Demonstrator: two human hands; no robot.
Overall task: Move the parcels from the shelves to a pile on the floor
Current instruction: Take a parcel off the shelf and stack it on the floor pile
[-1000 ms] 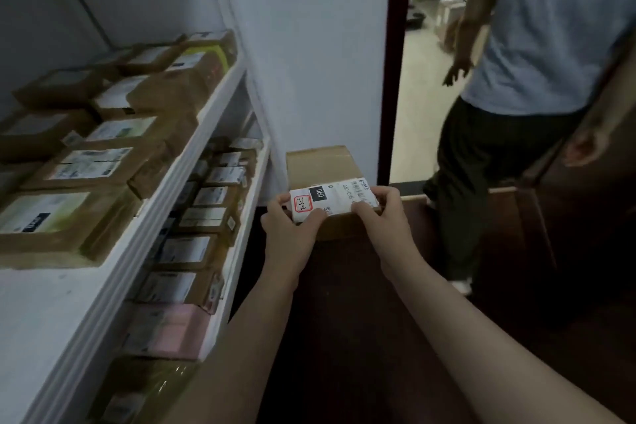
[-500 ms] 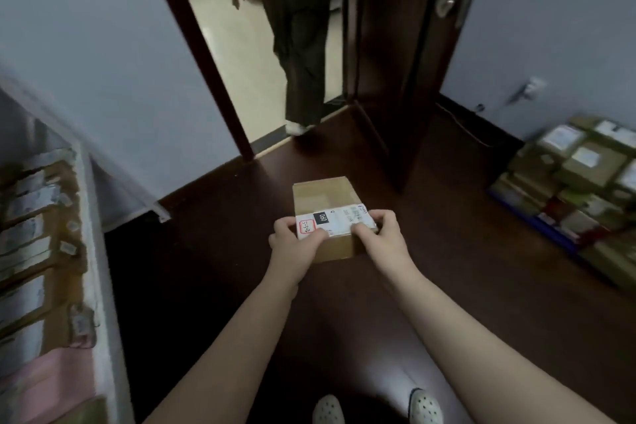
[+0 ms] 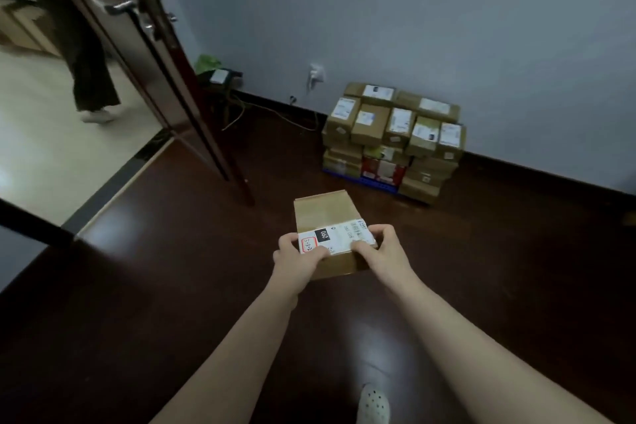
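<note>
Forearms outstretched, left hand (image 3: pixel 292 257) and right hand (image 3: pixel 382 249) close together, each in curled grip.

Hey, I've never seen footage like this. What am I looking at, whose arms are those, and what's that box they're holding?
There is no machine here. A person wears a camera on the head, looking forward and down, so the two bare arms are their own. The left hand and right hand each have a grip on the near end of a cardboard box with a white label, held above the dark floor. Ahead, against the wall, stands a pile of parcels. An open door is on the left, with another person beyond it.
</note>
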